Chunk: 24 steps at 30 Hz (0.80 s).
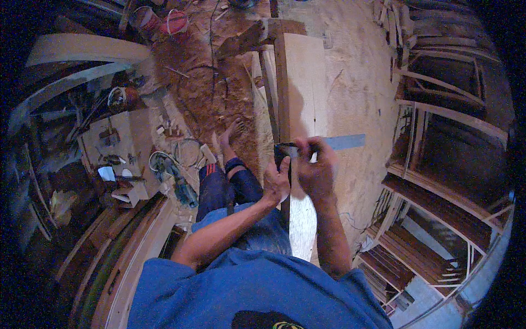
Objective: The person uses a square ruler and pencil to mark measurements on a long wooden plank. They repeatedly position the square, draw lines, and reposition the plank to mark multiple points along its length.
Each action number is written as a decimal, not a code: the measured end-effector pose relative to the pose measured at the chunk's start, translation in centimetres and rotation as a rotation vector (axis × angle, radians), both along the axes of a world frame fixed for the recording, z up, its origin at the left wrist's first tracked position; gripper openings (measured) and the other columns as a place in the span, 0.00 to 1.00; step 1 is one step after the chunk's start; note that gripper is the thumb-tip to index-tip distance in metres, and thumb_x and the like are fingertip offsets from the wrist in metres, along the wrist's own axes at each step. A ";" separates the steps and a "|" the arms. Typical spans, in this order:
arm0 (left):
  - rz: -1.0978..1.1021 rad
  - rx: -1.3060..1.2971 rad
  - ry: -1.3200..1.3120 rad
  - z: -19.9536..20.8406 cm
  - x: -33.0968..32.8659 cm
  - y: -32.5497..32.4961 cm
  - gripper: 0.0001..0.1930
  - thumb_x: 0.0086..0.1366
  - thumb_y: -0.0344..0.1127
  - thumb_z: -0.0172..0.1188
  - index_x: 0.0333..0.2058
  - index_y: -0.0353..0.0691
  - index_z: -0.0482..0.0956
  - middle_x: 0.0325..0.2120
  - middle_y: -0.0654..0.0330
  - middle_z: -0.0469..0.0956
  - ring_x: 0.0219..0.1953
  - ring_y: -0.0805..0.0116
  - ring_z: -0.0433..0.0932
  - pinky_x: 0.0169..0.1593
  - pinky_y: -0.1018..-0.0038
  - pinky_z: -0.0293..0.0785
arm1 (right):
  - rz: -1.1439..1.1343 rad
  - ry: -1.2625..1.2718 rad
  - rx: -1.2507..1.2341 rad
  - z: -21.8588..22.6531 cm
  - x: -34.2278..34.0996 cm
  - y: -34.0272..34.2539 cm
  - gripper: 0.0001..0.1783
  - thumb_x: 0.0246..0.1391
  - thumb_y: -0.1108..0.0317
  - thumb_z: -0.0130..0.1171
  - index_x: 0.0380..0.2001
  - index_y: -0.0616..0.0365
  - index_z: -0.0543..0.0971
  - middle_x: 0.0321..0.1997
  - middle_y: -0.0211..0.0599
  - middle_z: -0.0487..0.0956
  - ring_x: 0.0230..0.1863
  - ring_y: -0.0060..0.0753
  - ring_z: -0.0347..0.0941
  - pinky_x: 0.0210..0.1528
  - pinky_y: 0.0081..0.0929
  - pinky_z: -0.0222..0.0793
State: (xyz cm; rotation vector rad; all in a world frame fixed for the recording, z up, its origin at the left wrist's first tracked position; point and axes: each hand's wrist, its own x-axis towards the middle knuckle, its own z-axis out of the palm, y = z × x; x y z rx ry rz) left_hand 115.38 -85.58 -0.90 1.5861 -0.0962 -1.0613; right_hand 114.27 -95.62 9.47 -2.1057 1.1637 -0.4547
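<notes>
My left hand (278, 179) is closed around a small dark object (282, 153) with a greyish top; its kind cannot be made out. Close beside it, my right hand (318, 171) is curled with its fingertips at the object's upper edge. Motion blurs those fingers, and whatever they pinch is hidden. Both hands are above a long pale wooden board (307, 71) that runs away from me along a darker timber edge (282, 93). A flat blue-grey strip (349, 141) lies just beyond my right hand, pointing right.
Reddish dirt floor (186, 55) with scraps stretches ahead left, with a red bucket (176, 22) far off. A low wooden box (112, 140) bears tools at left, a coiled hose or cable (164, 164) near it. Wooden frames (455, 129) stand along the right.
</notes>
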 end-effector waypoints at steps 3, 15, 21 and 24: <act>-0.007 0.006 0.036 0.7 0.6 -0.2 0.25 0.73 0.45 0.55 0.59 0.32 0.69 0.53 0.45 0.77 0.56 0.51 0.74 0.63 0.62 0.66 | -0.215 -0.109 0.121 0.9 -1.0 -2.0 0.10 0.68 0.63 0.58 0.36 0.58 0.78 0.30 0.30 0.80 0.33 0.22 0.74 0.39 0.24 0.71; 0.023 0.030 -0.196 0.6 0.4 -0.4 0.23 0.73 0.48 0.53 0.53 0.30 0.73 0.39 0.39 0.81 0.44 0.40 0.80 0.48 0.55 0.73 | -0.331 -0.064 0.179 -1.1 -3.2 -3.5 0.16 0.67 0.58 0.59 0.34 0.61 0.77 0.28 0.31 0.79 0.33 0.21 0.71 0.38 0.22 0.67; -0.044 0.116 -0.020 2.2 1.5 -0.8 0.26 0.72 0.46 0.55 0.59 0.30 0.68 0.49 0.39 0.77 0.53 0.43 0.74 0.59 0.60 0.66 | -0.319 -0.093 0.043 0.5 -4.3 -5.5 0.17 0.69 0.56 0.57 0.32 0.59 0.74 0.30 0.31 0.77 0.32 0.20 0.69 0.35 0.22 0.64; 0.050 0.078 -0.281 1.2 0.6 -1.3 0.24 0.74 0.49 0.53 0.53 0.30 0.72 0.40 0.40 0.80 0.43 0.40 0.78 0.49 0.56 0.72 | -0.381 -0.305 0.053 -1.0 -4.9 -5.9 0.11 0.69 0.60 0.56 0.36 0.55 0.72 0.28 0.30 0.77 0.28 0.21 0.68 0.31 0.20 0.63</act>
